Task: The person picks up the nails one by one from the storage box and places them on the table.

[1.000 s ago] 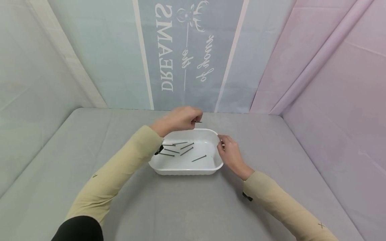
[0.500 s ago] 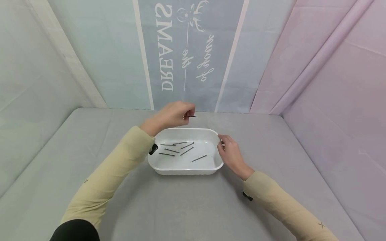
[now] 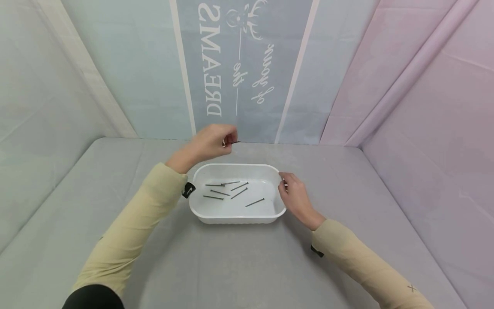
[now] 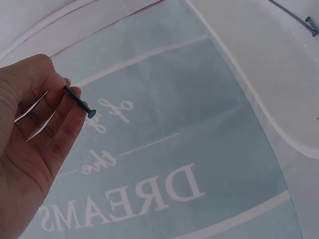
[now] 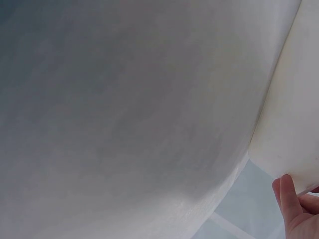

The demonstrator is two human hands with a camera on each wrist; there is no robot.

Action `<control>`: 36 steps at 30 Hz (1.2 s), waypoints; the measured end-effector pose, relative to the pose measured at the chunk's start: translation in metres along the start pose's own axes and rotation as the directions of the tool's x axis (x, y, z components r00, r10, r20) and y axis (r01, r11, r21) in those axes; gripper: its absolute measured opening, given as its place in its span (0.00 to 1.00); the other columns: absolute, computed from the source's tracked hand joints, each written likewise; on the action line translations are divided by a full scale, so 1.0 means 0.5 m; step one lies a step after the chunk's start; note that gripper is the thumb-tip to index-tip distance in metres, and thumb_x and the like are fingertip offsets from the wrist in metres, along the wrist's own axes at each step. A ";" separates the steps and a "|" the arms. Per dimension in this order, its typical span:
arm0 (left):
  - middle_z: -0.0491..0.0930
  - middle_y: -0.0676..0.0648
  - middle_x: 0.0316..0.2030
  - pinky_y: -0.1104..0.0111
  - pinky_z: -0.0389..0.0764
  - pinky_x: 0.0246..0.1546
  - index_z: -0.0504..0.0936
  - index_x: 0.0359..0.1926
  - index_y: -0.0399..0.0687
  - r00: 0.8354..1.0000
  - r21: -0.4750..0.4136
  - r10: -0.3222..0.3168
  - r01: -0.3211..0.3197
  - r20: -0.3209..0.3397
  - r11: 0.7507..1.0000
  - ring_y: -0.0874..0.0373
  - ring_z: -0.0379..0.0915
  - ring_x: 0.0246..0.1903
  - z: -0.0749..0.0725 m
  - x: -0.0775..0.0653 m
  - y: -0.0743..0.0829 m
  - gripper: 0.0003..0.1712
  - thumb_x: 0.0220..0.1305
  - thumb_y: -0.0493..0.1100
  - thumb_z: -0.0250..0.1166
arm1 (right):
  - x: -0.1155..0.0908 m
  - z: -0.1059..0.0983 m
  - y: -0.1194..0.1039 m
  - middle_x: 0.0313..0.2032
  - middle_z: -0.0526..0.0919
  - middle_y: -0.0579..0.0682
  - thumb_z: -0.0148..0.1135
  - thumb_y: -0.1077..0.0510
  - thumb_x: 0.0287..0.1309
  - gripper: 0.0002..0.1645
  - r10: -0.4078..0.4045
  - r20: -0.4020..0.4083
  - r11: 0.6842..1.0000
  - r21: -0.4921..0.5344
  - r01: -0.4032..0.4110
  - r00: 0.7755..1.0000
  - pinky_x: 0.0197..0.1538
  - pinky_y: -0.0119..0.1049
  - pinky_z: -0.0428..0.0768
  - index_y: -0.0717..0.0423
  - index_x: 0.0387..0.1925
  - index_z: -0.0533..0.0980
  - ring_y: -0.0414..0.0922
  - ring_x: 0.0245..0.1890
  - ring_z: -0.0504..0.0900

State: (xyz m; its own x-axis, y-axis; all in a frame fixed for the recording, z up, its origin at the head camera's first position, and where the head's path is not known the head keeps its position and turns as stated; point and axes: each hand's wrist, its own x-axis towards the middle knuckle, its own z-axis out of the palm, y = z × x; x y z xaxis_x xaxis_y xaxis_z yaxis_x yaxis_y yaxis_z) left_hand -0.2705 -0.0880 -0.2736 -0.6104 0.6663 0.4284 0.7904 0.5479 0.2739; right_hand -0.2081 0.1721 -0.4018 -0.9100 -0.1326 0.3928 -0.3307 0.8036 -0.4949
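My left hand pinches a dark nail between thumb and fingertips, above the far rim of a white plastic tray. The nail's flat head points away from the fingers in the left wrist view. Inside the tray lie several similar nails, most of them in its left half, with a single nail to the right. At the tray's right end, my right hand grips the rim. In the right wrist view its fingers press against the tray wall.
A grey cloth-covered table lies under the tray. Behind it rises a fabric backdrop with white lettering, and pale fabric walls stand at both sides.
My left hand has moved left and away from me with the nail, uncovering the tray's left end. The right hand, the tray and the nails inside stay put.
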 end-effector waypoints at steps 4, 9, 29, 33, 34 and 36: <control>0.75 0.47 0.24 0.67 0.73 0.29 0.74 0.27 0.39 0.999 -0.029 0.001 -0.002 -0.041 1.000 0.56 0.72 0.27 -0.004 -0.010 -0.009 0.08 0.44 0.26 0.55 | 0.000 0.001 0.001 0.48 0.76 0.62 0.46 0.67 0.58 0.20 0.004 0.003 1.000 -0.007 -0.004 1.000 0.40 0.34 0.80 0.69 0.52 0.71 0.51 0.42 0.80; 0.76 0.46 0.25 0.68 0.74 0.30 0.74 0.27 0.39 0.997 -0.060 -0.040 0.036 -0.070 0.998 0.56 0.73 0.27 -0.008 -0.023 -0.021 0.08 0.43 0.26 0.54 | 0.000 0.000 0.001 0.48 0.76 0.62 0.46 0.67 0.58 0.20 0.004 0.004 1.000 0.002 -0.004 1.000 0.39 0.35 0.80 0.69 0.51 0.71 0.51 0.42 0.80; 0.77 0.41 0.28 0.63 0.76 0.32 0.75 0.31 0.35 0.959 -0.186 -0.251 0.226 -0.128 0.956 0.52 0.75 0.30 -0.019 -0.085 -0.055 0.07 0.48 0.26 0.57 | -0.003 -0.002 -0.002 0.47 0.76 0.62 0.47 0.67 0.58 0.20 -0.002 0.001 1.000 0.006 0.002 1.000 0.40 0.35 0.80 0.69 0.52 0.71 0.51 0.42 0.80; 0.77 0.41 0.29 0.64 0.76 0.32 0.75 0.31 0.33 0.946 -0.198 -0.294 0.264 -0.138 0.944 0.51 0.75 0.30 -0.018 -0.095 -0.062 0.06 0.49 0.27 0.57 | -0.004 -0.002 0.000 0.47 0.76 0.62 0.47 0.68 0.57 0.19 -0.020 -0.014 1.000 0.022 0.020 1.000 0.39 0.36 0.80 0.70 0.51 0.72 0.52 0.41 0.80; 0.77 0.41 0.29 0.64 0.76 0.32 0.75 0.31 0.33 0.942 -0.199 -0.305 0.274 -0.141 0.941 0.51 0.75 0.30 -0.018 -0.098 -0.064 0.06 0.49 0.27 0.57 | -0.004 -0.002 0.000 0.47 0.76 0.63 0.47 0.68 0.57 0.19 -0.022 -0.017 0.999 0.027 0.022 1.000 0.38 0.36 0.80 0.70 0.50 0.72 0.52 0.41 0.80; 0.77 0.40 0.30 0.64 0.76 0.32 0.75 0.32 0.33 0.934 -0.208 -0.327 0.295 -0.142 0.933 0.51 0.74 0.31 -0.018 -0.103 -0.066 0.07 0.49 0.27 0.57 | -0.005 -0.002 -0.001 0.47 0.76 0.63 0.47 0.68 0.57 0.19 -0.026 -0.018 0.999 0.032 0.026 1.000 0.38 0.36 0.81 0.70 0.50 0.72 0.52 0.41 0.80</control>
State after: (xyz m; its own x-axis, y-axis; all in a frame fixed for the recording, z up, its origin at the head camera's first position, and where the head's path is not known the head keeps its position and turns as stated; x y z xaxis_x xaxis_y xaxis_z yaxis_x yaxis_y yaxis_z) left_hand -0.2648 -0.1449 -0.2967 -0.8213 0.3714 0.4331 0.5681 0.6023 0.5609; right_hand -0.2055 0.1727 -0.4020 -0.8966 -0.1426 0.4192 -0.3621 0.7811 -0.5087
